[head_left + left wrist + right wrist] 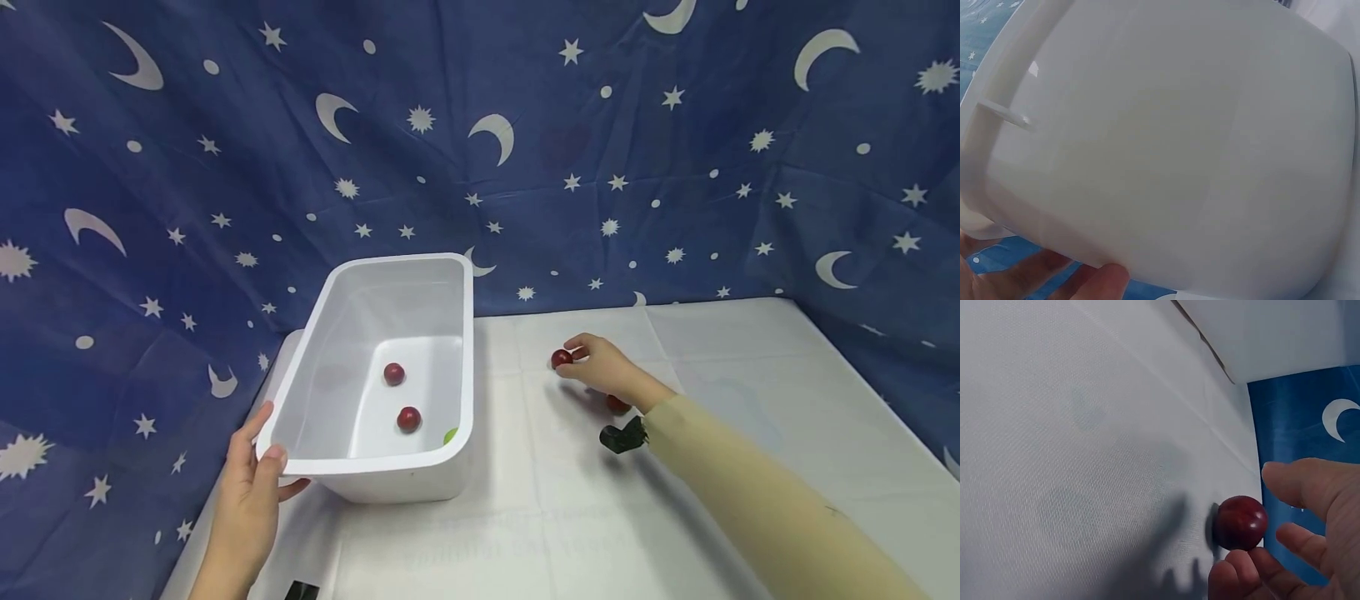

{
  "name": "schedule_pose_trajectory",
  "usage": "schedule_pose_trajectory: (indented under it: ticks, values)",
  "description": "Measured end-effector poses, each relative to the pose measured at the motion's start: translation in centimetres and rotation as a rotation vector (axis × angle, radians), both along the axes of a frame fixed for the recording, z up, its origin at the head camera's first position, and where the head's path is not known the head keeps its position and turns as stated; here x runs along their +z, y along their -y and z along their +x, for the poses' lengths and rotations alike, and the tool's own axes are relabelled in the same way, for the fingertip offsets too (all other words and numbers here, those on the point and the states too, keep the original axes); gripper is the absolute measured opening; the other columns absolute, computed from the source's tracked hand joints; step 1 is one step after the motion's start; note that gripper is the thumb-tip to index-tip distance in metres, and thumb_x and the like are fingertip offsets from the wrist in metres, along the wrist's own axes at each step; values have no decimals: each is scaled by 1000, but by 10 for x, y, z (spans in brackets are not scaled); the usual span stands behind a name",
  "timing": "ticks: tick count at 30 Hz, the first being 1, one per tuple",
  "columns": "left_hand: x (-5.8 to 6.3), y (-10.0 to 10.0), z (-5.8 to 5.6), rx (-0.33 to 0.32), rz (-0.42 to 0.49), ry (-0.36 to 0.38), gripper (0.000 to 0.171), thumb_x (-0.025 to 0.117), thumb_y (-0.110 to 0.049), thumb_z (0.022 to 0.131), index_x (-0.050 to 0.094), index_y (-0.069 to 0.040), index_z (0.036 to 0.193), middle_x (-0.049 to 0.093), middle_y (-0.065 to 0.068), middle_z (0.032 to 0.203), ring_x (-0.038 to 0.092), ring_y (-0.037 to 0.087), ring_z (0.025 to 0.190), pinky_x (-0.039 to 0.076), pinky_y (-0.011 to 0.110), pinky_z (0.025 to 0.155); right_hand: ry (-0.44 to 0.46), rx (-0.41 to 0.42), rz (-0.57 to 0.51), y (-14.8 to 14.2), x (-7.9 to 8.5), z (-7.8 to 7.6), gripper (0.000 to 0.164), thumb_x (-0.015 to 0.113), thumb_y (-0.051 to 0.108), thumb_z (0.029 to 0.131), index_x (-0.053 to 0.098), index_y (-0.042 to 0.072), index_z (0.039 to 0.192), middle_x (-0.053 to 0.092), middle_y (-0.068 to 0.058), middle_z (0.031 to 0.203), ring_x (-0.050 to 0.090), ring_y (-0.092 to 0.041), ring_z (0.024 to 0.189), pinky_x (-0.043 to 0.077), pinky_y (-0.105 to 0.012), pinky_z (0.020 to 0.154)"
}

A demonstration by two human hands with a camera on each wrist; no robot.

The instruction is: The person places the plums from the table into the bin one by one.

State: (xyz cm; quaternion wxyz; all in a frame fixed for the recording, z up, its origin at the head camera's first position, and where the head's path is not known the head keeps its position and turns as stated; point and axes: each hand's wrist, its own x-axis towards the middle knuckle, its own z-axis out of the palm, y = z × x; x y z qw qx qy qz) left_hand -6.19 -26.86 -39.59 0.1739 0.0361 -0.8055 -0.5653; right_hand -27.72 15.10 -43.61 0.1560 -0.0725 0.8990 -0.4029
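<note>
A deep white plastic bin stands on the left of the table, its outer wall filling the left wrist view. My left hand grips its near-left corner, thumb at the rim and fingers outside. Inside lie two dark red plums, one farther back and one nearer. Part of a green thing shows by the right wall. To the right of the bin, my right hand reaches to a plum on the table, fingertips at its side and thumb apart from it.
Another plum lies under my right wrist, partly hidden by it. White cloth covers the table. A blue curtain with moons and stars hangs along the back and sides. Black straps hang by the wrists.
</note>
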Motion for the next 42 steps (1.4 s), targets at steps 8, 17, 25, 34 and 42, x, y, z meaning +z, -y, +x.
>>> schedule_pose_trajectory:
  ticks: [8, 17, 25, 34, 42]
  values:
    - [0, -3, 2, 9, -49, -4, 50, 36, -14, 104, 26, -20, 153, 33, 17, 146, 53, 7, 107, 53, 28, 70, 51, -50, -54, 5, -3, -4, 61, 68, 26, 90, 42, 2, 140, 50, -22, 126, 59, -29, 96, 52, -36, 75]
    - [0, -4, 1, 1, -74, -6, 50, 35, -15, 104, 26, -21, 153, 30, 17, 148, 52, 7, 107, 53, 28, 70, 56, -107, -30, 8, -11, -7, 51, 70, 23, 89, 49, 3, 132, 56, -18, 113, 57, -24, 89, 49, -29, 68]
    - [-1, -2, 1, 2, -59, -11, 50, 35, -15, 104, 26, -16, 153, 30, 16, 149, 52, 6, 107, 53, 27, 70, 38, -106, -7, 13, -12, -4, 42, 71, 21, 88, 54, 4, 122, 59, -14, 104, 58, -21, 78, 47, -29, 65]
    - [-2, -1, 1, 1, -66, -18, 50, 35, -15, 105, 25, -18, 153, 32, 19, 146, 53, 7, 107, 53, 29, 69, 8, -65, -49, 13, 7, 0, 41, 69, 25, 90, 53, 3, 120, 59, -14, 106, 64, -29, 84, 51, -37, 73]
    - [-2, 2, 1, 4, -58, -22, 50, 35, -14, 104, 25, -16, 153, 34, 19, 142, 53, 6, 105, 53, 28, 68, -61, -31, -141, 15, 39, 8, 41, 70, 27, 90, 54, 6, 120, 59, -12, 114, 61, -26, 93, 52, -37, 78]
